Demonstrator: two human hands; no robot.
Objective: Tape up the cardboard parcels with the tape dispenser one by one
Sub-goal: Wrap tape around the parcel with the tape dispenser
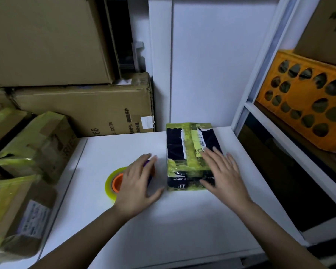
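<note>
Resting flat-fingered on the taped parcel, the right hand held nothing, while the left hand covered, perhaps loosely grasped, the tape dispenser.

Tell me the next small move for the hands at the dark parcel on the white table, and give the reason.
Probably curl the left hand around the tape dispenser and lift it toward the dark parcel. That hand lies over the dispenser with its fingers fairly straight, not visibly gripping it, while the right hand rests flat on the parcel's near end, steadying it on the white table.
</note>
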